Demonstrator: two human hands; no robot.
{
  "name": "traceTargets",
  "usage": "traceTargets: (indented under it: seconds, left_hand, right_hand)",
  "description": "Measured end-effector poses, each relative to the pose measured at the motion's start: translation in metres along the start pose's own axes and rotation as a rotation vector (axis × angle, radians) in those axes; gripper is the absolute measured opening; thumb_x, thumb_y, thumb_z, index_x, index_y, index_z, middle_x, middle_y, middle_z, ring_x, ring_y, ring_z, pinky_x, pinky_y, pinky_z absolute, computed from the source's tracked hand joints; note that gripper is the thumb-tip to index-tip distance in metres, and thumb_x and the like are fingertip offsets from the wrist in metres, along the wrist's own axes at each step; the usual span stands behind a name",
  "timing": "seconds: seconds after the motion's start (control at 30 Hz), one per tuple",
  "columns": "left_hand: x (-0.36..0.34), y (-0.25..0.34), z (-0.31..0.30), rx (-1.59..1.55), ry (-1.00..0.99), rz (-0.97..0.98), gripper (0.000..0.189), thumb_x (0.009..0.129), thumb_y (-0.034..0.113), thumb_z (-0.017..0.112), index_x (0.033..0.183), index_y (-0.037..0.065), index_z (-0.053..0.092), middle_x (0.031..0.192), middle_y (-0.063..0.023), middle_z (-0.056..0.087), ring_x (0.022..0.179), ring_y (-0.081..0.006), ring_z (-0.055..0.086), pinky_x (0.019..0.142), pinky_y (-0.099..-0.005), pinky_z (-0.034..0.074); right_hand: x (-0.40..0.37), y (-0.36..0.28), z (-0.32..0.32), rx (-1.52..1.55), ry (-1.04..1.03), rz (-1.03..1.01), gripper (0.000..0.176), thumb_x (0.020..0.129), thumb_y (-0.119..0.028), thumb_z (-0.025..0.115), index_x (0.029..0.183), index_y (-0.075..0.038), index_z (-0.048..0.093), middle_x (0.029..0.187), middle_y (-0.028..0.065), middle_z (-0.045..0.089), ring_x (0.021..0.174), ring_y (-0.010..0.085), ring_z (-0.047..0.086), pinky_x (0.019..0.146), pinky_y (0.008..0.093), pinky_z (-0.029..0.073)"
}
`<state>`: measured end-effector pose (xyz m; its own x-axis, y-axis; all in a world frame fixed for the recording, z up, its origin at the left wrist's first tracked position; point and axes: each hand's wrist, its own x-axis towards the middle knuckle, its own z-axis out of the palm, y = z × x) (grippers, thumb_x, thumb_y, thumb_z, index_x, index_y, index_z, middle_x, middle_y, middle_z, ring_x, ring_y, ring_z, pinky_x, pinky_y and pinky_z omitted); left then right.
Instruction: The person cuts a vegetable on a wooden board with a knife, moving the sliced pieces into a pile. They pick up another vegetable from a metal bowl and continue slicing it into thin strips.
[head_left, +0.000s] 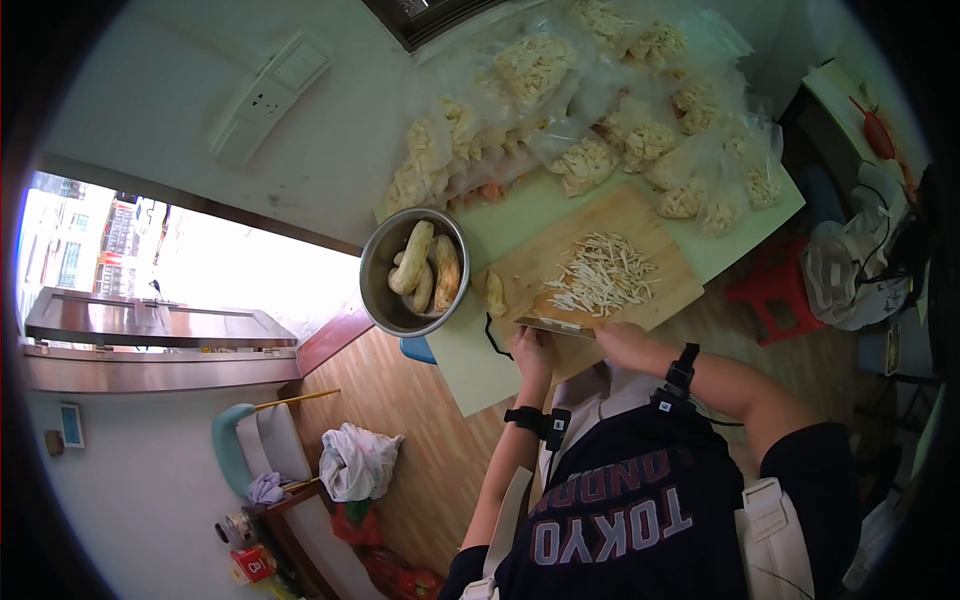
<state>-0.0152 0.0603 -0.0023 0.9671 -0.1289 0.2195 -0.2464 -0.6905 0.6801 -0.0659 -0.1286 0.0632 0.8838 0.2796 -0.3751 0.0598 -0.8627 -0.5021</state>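
Observation:
My right hand (620,340) is wrapped round the handle end of a kitchen knife (555,326), whose blade lies along the near edge of the wooden cutting board (685,285). At the other end of the blade, my left hand (532,346) has its fingers curled in; what they hold is hidden. A heap of thin pale strips (604,274) covers the middle of the board. Left of it lies a short piece of peeled root vegetable (495,294). Beside the board, a steel pot (372,275) holds several peeled root vegetables (413,258).
Several clear plastic bags (585,163) of pale cut pieces crowd the back of the light green table (470,378). A red stool (775,305) stands at the right. On the floor to the left are a white bag (358,462) and a chair (270,440).

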Motion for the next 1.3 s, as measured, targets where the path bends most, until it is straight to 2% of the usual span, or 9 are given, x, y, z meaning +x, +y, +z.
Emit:
traceTargets:
  seconds: [0.13, 0.2, 0.3, 0.5, 1.03, 1.1, 1.17, 1.23, 1.3]
  left_hand:
    - [0.001, 0.002, -0.004, 0.083, -0.085, -0.026, 0.009, 0.073, 0.007, 0.059, 0.080, 0.002, 0.061, 0.086, -0.0145, 0.060, 0.081, -0.0342, 0.054, 0.072, -0.0407, 0.044]
    - [0.000, 0.004, -0.007, 0.083, -0.095, -0.014, 0.008, 0.073, 0.007, 0.059, 0.079, 0.003, 0.061, 0.085, -0.0140, 0.060, 0.081, -0.0336, 0.054, 0.072, -0.0402, 0.044]
    - [0.000, 0.005, -0.010, 0.049, -0.105, -0.006, 0.006, 0.073, 0.007, 0.059, 0.077, 0.003, 0.061, 0.084, -0.0132, 0.060, 0.081, -0.0325, 0.055, 0.072, -0.0394, 0.044]
    - [0.000, 0.004, -0.005, 0.014, -0.065, -0.010, 0.006, 0.072, 0.005, 0.058, 0.077, 0.002, 0.061, 0.082, -0.0138, 0.060, 0.080, -0.0332, 0.055, 0.071, -0.0398, 0.044]
    - [0.000, 0.001, -0.006, 0.039, -0.066, -0.004, 0.009, 0.071, 0.007, 0.059, 0.078, 0.001, 0.062, 0.078, -0.0150, 0.061, 0.076, -0.0355, 0.056, 0.070, -0.0402, 0.045]
    - [0.000, 0.001, -0.008, 0.032, -0.092, -0.007, 0.008, 0.073, 0.007, 0.058, 0.077, 0.002, 0.061, 0.080, -0.0146, 0.060, 0.078, -0.0340, 0.056, 0.071, -0.0395, 0.044]
    - [-0.001, 0.000, -0.010, 0.027, -0.112, -0.015, 0.006, 0.074, 0.006, 0.057, 0.077, 0.002, 0.061, 0.082, -0.0141, 0.060, 0.080, -0.0325, 0.055, 0.072, -0.0389, 0.043]
    - [-0.003, -0.002, -0.011, -0.009, -0.101, -0.053, 0.006, 0.074, 0.006, 0.057, 0.076, 0.002, 0.061, 0.081, -0.0137, 0.059, 0.080, -0.0328, 0.054, 0.073, -0.0386, 0.043]
    - [-0.006, -0.001, -0.010, -0.003, -0.071, -0.035, 0.006, 0.074, 0.006, 0.057, 0.077, 0.002, 0.061, 0.081, -0.0137, 0.059, 0.080, -0.0330, 0.054, 0.072, -0.0390, 0.043]
  right_hand:
    - [0.019, 0.005, 0.011, 0.058, 0.172, -0.079, 0.017, 0.075, -0.009, 0.050, 0.084, 0.005, 0.056, 0.071, 0.0223, 0.060, 0.069, 0.0357, 0.061, 0.060, 0.0414, 0.048]
    - [0.027, 0.005, 0.000, 0.105, -0.029, 0.059, 0.016, 0.074, -0.011, 0.051, 0.077, 0.003, 0.059, 0.072, 0.0227, 0.060, 0.069, 0.0370, 0.060, 0.061, 0.0425, 0.048]
    - [0.029, 0.021, 0.007, 0.192, 0.115, 0.008, 0.017, 0.073, -0.012, 0.051, 0.077, 0.001, 0.061, 0.074, 0.0228, 0.060, 0.069, 0.0371, 0.060, 0.060, 0.0439, 0.048]
    - [-0.001, 0.010, -0.004, -0.009, 0.027, -0.011, 0.019, 0.076, -0.014, 0.051, 0.082, 0.002, 0.058, 0.074, 0.0209, 0.061, 0.068, 0.0362, 0.061, 0.061, 0.0442, 0.049]
    - [0.031, 0.000, 0.006, 0.109, 0.103, -0.007, 0.014, 0.072, -0.006, 0.050, 0.077, 0.004, 0.059, 0.069, 0.0225, 0.060, 0.068, 0.0344, 0.062, 0.060, 0.0412, 0.049]
    - [0.042, 0.008, -0.007, 0.337, -0.218, 0.133, 0.021, 0.079, -0.018, 0.049, 0.079, 0.001, 0.057, 0.071, 0.0221, 0.060, 0.066, 0.0350, 0.061, 0.056, 0.0436, 0.047]
    - [0.034, 0.008, -0.013, 0.433, -0.210, 0.217, 0.022, 0.079, -0.019, 0.049, 0.078, 0.001, 0.057, 0.068, 0.0219, 0.060, 0.063, 0.0362, 0.060, 0.056, 0.0445, 0.047]
    - [0.026, 0.017, 0.001, 0.117, 0.198, -0.026, 0.018, 0.074, -0.013, 0.052, 0.076, 0.003, 0.059, 0.067, 0.0224, 0.059, 0.064, 0.0348, 0.061, 0.056, 0.0424, 0.049]
    - [0.017, 0.017, 0.002, 0.048, 0.176, -0.025, 0.017, 0.074, -0.012, 0.052, 0.077, 0.003, 0.059, 0.068, 0.0211, 0.060, 0.065, 0.0340, 0.062, 0.057, 0.0424, 0.049]
